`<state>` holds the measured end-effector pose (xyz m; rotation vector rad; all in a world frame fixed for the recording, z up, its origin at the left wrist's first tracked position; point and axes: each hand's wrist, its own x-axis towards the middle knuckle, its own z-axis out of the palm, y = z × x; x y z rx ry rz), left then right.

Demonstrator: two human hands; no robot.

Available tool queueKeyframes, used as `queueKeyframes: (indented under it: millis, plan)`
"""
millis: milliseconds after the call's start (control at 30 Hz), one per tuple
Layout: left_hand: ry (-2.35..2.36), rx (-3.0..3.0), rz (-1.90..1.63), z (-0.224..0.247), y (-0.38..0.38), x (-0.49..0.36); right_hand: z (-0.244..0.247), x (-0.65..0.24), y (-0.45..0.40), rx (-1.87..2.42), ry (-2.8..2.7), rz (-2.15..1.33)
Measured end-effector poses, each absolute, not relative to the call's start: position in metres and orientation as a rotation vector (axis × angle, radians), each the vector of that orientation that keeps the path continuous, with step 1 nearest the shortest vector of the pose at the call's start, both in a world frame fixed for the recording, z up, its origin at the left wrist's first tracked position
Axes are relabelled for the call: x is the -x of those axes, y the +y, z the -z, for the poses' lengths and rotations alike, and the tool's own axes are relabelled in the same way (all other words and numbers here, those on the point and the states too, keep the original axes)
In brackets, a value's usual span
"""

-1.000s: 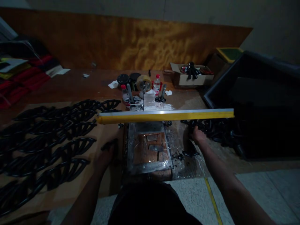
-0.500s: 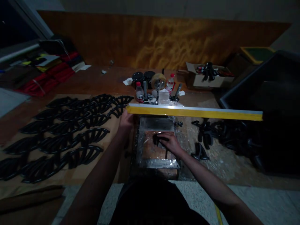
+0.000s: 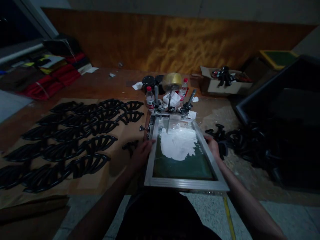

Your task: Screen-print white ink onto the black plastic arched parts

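Observation:
A screen-printing frame [image 3: 187,184] with a metal rim lies lowered in front of me. A thick patch of white ink [image 3: 177,143] covers the upper part of its green mesh. Beside the left rim is my left hand [image 3: 143,152], its fingers stretched out to touch the frame. My right hand [image 3: 213,147] is at the right rim, fingers curled at a dark bit of a black plastic piece; the frame partly hides them. Another black ribbed piece [image 3: 130,145] lies left of my left hand. The base plate is hidden under the frame.
Rows of black ribbed pieces [image 3: 95,144] lie on cardboard at left. More black pieces [image 3: 246,141] are heaped at right by a big black bin [image 3: 287,126]. Behind the frame stand bottles [image 3: 150,98], a tape roll [image 3: 172,80] and an open carton [image 3: 225,87].
The frame has swung down from its raised position over the base. My left hand has moved down along its left side. My right hand has left the base plate and moved right.

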<state>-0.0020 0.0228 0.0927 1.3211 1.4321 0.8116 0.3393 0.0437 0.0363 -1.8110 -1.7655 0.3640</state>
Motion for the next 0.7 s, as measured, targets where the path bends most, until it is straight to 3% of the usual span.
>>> queueKeyframes:
  millis: [167, 333, 433, 600, 700]
  plan:
    - [1.506, -1.300, -0.622, -0.038, 0.013, -0.001, -0.075, -0.303, 0.085, 1.780, -1.862, -0.088]
    - [1.475, -1.363, -0.653, -0.002, 0.018, 0.002, -0.081, -0.235, 0.080, 1.775, -2.441, -0.322]
    - [1.477, -1.376, -0.629, 0.004, 0.018, 0.003, -0.072, -0.236, 0.051, 1.697, -2.640, -0.440]
    - [1.482, -1.372, -0.630, -0.002, 0.016, 0.000, -0.076, -0.258, 0.026, 1.127, -2.881, -0.599]
    - [1.467, -1.362, -0.667, -0.007, 0.015, -0.001, -0.076, -0.252, 0.031, 1.241, -2.808, -0.553]
